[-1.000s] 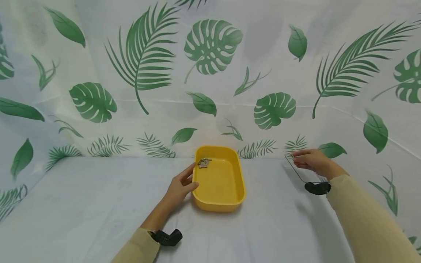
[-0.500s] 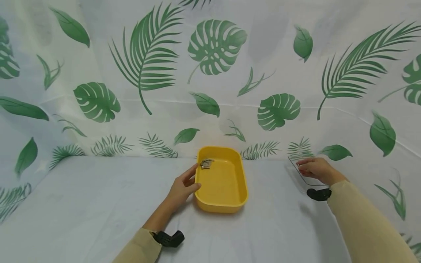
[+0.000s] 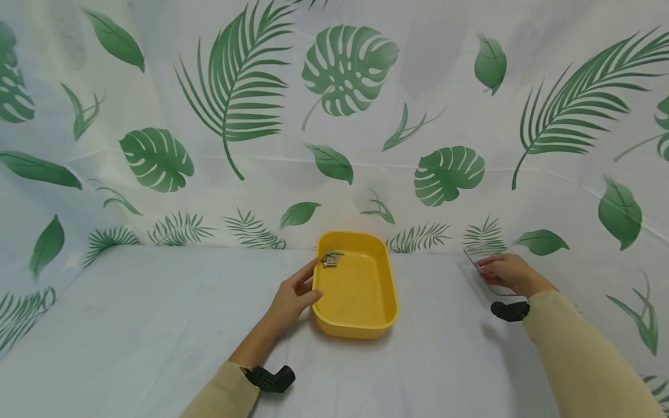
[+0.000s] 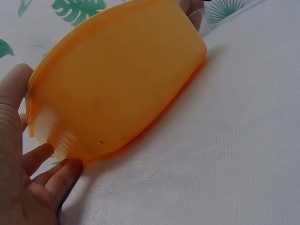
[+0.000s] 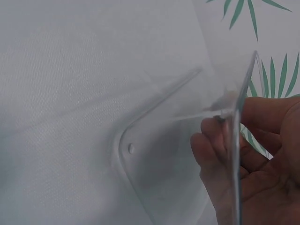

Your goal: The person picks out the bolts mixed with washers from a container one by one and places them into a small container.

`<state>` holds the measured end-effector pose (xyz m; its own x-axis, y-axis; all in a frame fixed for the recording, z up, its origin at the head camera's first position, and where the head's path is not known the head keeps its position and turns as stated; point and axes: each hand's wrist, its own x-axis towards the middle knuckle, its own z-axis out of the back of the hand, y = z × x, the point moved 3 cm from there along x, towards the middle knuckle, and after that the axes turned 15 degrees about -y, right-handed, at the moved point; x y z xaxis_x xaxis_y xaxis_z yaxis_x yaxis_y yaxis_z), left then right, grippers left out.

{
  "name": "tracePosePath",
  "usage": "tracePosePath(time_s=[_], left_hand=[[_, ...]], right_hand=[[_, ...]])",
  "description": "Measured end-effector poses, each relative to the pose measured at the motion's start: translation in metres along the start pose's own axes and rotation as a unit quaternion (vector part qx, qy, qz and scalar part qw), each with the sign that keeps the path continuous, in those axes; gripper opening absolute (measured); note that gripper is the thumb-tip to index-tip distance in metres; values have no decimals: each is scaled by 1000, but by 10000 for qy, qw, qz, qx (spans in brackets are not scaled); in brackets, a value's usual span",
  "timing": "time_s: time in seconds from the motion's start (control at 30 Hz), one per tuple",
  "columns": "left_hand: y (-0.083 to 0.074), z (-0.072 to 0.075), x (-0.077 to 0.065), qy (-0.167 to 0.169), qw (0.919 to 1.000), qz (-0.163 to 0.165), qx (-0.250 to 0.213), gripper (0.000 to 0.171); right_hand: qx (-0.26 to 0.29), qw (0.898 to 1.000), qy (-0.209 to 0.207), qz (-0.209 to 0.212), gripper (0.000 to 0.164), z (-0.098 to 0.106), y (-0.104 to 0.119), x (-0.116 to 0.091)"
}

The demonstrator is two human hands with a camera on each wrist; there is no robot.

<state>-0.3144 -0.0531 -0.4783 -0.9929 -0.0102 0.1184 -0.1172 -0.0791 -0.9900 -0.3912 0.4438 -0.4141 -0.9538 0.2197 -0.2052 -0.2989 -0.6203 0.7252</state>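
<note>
My left hand (image 3: 288, 299) grips the left wall of a yellow tray (image 3: 355, 332), its thumb at the rim and its fingers against the outside. The left wrist view shows fingers (image 4: 65, 180) touching the outer wall. Small metal hardware (image 3: 331, 259), seemingly screws, lies in the tray's far left corner. On the right, my right hand (image 3: 509, 273) is at a clear plastic box (image 5: 126, 164). Its thumb and fingers come together on a small metal piece (image 5: 218, 116); its exact kind is blurred. Part of this hand shows through the clear wall.
A pale cloth covers the table (image 3: 157, 325). A leaf-printed curtain (image 3: 376, 133) stands behind it, close beyond the tray and the box. Black wrist cameras (image 3: 270, 379) sit at both wrists.
My right hand has lowered from above the clear box, and its fingers have come together on the small metal piece. The left hand and the tray keep their places; the head view has shifted slightly.
</note>
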Motion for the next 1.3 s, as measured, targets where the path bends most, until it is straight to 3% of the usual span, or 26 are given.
tracePosePath(time_s=[0.47, 0.93, 1.3], left_hand=[[0, 0, 0, -24, 10000, -9, -56, 70], [0, 1, 1, -38, 10000, -73, -19, 69], [-2, 0, 0, 6, 10000, -3, -74, 70]], right_hand=[[-405, 9991, -1, 95, 48, -6, -7, 13], [-425, 9990, -141, -5, 51, -8, 1, 9], [-349, 9980, 143, -511, 51, -8, 3, 10]])
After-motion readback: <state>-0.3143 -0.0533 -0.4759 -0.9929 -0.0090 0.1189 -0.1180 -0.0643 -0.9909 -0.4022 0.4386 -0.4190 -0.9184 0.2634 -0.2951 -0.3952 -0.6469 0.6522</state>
